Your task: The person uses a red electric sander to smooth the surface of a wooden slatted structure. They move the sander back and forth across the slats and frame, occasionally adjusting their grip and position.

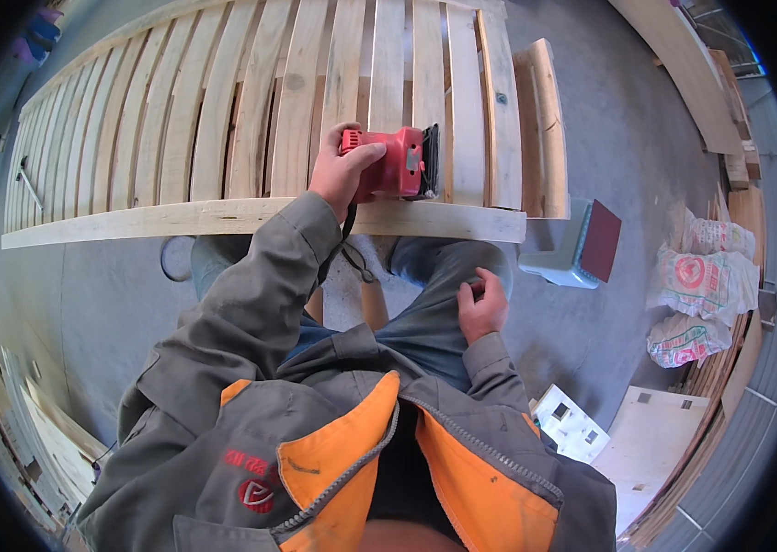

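My left hand (344, 167) is wrapped round the body of a red electric sander (398, 170). The sander lies on its side on the slatted wooden frame (251, 219), near the front rail, its dark sanding pad facing right. A black cord runs from it down past my left sleeve. Over my right thigh rests my right hand (483, 306), its fingers loosely curled and partly hidden; no object shows in it.
A pale blue stool-like box with a dark red sheet (601, 241) stands right of the frame. White sacks (706, 281) and stacked boards (745, 207) line the right wall. Boards lean at lower left. A metal tool (32, 187) lies at the frame's left end.
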Available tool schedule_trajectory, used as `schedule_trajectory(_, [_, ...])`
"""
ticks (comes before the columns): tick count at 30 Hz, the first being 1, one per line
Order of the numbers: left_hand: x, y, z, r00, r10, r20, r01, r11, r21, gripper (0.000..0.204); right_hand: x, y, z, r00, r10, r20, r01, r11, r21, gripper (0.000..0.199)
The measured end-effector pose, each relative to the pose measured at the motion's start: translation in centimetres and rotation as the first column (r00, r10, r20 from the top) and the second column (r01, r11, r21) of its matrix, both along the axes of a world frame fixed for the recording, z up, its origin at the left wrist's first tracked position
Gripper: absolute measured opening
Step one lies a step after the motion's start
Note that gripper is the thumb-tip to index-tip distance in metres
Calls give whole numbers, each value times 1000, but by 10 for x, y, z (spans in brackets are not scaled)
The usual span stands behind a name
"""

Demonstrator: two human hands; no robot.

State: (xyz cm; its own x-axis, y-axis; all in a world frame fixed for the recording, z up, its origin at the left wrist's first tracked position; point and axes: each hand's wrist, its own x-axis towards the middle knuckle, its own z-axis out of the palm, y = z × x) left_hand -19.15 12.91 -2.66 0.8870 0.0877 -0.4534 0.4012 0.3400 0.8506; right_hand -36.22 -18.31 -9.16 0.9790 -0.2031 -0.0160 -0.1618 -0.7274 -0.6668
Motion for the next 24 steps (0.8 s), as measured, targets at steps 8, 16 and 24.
schedule_trajectory(8, [33,1,-12,999,46,8,-45,995,-91,77,4,5,3,999,-1,-38,0,1000,-7,40])
schedule_trajectory(16, [27,-41,42,990,18,140,17,970,-243,75,-6,-9,4,995,-98,-6,98,978,183,41])
schedule_trajectory(24, [28,-13,32,990,21,136,-4,993,-119,70,1,-9,3,997,-72,14,70,991,113,39])
